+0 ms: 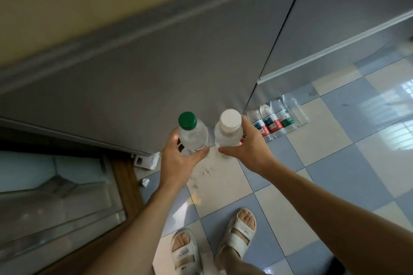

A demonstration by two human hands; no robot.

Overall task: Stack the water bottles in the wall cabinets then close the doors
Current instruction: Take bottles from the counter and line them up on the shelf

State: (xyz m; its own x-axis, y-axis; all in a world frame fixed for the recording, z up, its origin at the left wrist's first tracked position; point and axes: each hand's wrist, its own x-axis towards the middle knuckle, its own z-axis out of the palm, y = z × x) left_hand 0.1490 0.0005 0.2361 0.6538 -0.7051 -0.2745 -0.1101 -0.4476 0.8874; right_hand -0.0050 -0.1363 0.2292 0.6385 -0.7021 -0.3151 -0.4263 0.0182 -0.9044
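We're holding two upright bottles: left hand wrapping the clear green-capped plastic bottle, right hand wrapping the clear white-capped plastic bottle, near the grey cabinet door.

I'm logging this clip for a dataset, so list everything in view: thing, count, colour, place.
green-capped bottle: 1, clear, in left hand
white-capped bottle: 1, clear, in right hand
bottles on floor: about five, clear, some with red or green labels, by the cabinet foot
cabinet doors: grey, ahead
floor tiles: blue and cream
paper scrap: 1, white, floor at left
sandals: 2, cream, on the feet
left hand: grips bottle
right hand: grips bottle
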